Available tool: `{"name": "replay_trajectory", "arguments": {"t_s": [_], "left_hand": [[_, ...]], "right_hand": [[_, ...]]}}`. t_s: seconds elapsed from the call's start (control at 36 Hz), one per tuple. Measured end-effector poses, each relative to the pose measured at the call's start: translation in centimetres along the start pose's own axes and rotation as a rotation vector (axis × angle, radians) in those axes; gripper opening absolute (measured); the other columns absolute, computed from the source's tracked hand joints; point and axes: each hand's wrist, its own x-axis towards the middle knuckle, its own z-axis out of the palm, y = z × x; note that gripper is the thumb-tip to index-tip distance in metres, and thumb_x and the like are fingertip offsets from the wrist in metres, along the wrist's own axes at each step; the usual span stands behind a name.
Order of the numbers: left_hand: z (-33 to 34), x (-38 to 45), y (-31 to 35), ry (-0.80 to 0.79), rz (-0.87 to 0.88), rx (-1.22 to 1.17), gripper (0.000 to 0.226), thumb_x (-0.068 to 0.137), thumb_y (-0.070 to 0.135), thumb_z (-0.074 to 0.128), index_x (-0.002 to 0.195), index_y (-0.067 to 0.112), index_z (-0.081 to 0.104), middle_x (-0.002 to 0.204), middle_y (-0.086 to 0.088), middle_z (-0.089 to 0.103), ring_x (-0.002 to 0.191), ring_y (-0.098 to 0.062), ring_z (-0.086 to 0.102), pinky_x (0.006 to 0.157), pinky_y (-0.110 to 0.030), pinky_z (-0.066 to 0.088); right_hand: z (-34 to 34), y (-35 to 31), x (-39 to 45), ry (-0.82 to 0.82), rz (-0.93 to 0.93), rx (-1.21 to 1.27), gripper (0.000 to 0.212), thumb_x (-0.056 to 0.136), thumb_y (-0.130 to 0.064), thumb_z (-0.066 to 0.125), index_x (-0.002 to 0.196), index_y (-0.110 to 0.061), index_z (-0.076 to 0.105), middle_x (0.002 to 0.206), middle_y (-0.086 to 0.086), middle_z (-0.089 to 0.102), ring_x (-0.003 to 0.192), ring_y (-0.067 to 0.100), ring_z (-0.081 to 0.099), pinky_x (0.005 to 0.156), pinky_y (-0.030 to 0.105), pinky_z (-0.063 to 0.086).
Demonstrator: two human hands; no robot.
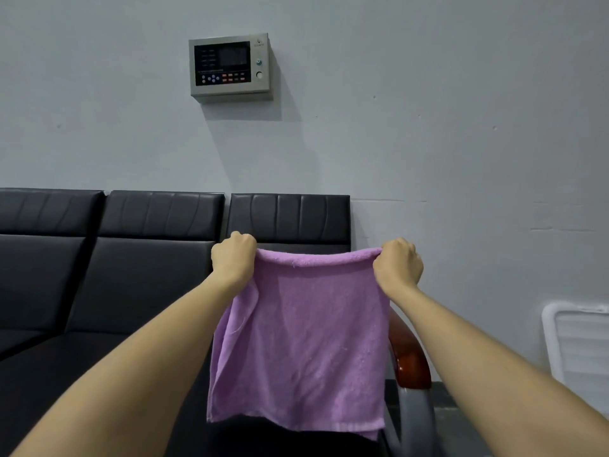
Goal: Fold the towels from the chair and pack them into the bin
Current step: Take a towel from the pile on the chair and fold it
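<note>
A pale grey wall point(428, 110) fills the upper half of the view, bare to the right of the hands and open down to the floor at the lower right. Against its foot runs a black leather sofa point(131, 258), three padded back sections side by side, its right end stopping just behind the raised hands and its seat spreading wide and dark under the left forearm. The purple towel point(300, 331) hangs in the air in front of the sofa's right end, held up by its top edge; that edge is pulled nearly straight between the two fists and rolls over slightly, while the lower hem hangs free and uneven, showing doubled layers at the bottom right corner. The left edge curls forward in a loose fold. Behind the towel's right side a chair armrest point(408, 354) of glossy red-brown wood curves down onto a grey frame. A white slatted panel point(580, 347) leans at the far right edge, well apart from the towel. A metal control panel point(230, 65) is mounted high on the wall. The left hand point(232, 257) and right hand point(398, 263) each clench a top corner, fingers curled tight round the cloth.
</note>
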Motion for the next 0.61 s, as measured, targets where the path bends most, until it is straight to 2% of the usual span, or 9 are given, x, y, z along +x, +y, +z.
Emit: {"name": "replay_trajectory", "arguments": {"t_s": [0.06,0.17,0.36,0.42,0.47,0.53,0.58,0.61], "left_hand": [[0.8,-0.3,-0.3,-0.032,-0.005,0.044,0.025,0.086,-0.007,0.044,0.105,0.004,0.053,0.109,-0.012,0.061,0.097,-0.032,0.062,0.065,-0.033,0.037],[2.6,-1.2,-1.3,-0.108,-0.042,0.061,0.027,0.086,-0.005,0.043,0.111,0.005,0.046,0.113,-0.011,0.061,0.1,-0.033,0.062,0.067,-0.033,0.037],[5.9,-1.8,-1.7,-0.21,-0.252,-0.191,0.022,0.091,0.008,0.043,0.113,0.006,0.046,0.113,-0.013,0.06,0.101,-0.034,0.06,0.071,-0.036,0.039],[7.2,-1.5,-1.8,-0.251,-0.341,-0.332,0.021,0.091,0.011,0.041,0.111,0.007,0.046,0.105,-0.014,0.063,0.092,-0.033,0.063,0.071,-0.035,0.042],[8.4,-1.1,-1.8,-0.3,-0.442,-0.541,0.023,0.086,0.008,0.034,0.104,0.01,0.047,0.089,-0.013,0.066,0.068,-0.03,0.068,0.07,-0.034,0.052],[9.6,-0.5,-1.9,-0.321,-0.512,-0.746,0.03,0.079,0.006,0.031,0.101,0.011,0.05,0.082,-0.016,0.066,0.053,-0.031,0.067,0.057,-0.037,0.058],[10.9,0.4,-1.9,-0.345,-0.542,-0.874,0.037,0.075,0.005,0.03,0.102,0.011,0.054,0.082,-0.02,0.066,0.055,-0.032,0.066,0.04,-0.032,0.052],[11.5,1.0,-2.0,-0.351,-0.559,-0.921,0.039,0.074,0.006,0.03,0.103,0.012,0.055,0.085,-0.021,0.065,0.059,-0.033,0.066,0.038,-0.029,0.049]], "right_hand": [[0.5,0.2,-0.3,-0.03,0.038,0.066,0.027,0.092,0.001,0.04,0.109,-0.004,0.061,0.118,0.014,0.053,0.106,0.033,0.055,0.074,0.033,0.037],[1.7,0.5,-1.0,-0.065,0.092,0.127,0.028,0.094,-0.001,0.034,0.111,-0.004,0.057,0.117,0.016,0.059,0.104,0.035,0.059,0.071,0.032,0.034],[5.3,0.1,-1.5,-0.148,0.242,0.34,0.034,0.094,-0.007,0.034,0.114,-0.012,0.062,0.117,0.015,0.06,0.105,0.035,0.057,0.074,0.033,0.035],[6.7,-0.3,-1.6,-0.177,0.286,0.405,0.036,0.094,-0.008,0.033,0.113,-0.015,0.063,0.115,0.014,0.061,0.103,0.035,0.057,0.075,0.032,0.038],[8.0,-0.8,-1.7,-0.193,0.32,0.505,0.036,0.091,-0.01,0.032,0.103,-0.018,0.064,0.107,0.014,0.064,0.097,0.036,0.061,0.08,0.036,0.048],[9.3,-1.4,-1.6,-0.199,0.362,0.602,0.034,0.09,-0.011,0.029,0.092,-0.02,0.061,0.102,0.014,0.066,0.09,0.035,0.063,0.081,0.042,0.053],[10.2,-2.0,-1.3,-0.199,0.395,0.66,0.035,0.093,-0.008,0.029,0.097,-0.018,0.062,0.107,0.012,0.063,0.091,0.031,0.059,0.078,0.033,0.047],[10.4,-2.2,-1.0,-0.197,0.402,0.683,0.036,0.094,-0.006,0.029,0.102,-0.016,0.062,0.108,0.012,0.061,0.091,0.029,0.055,0.076,0.03,0.042]]}}
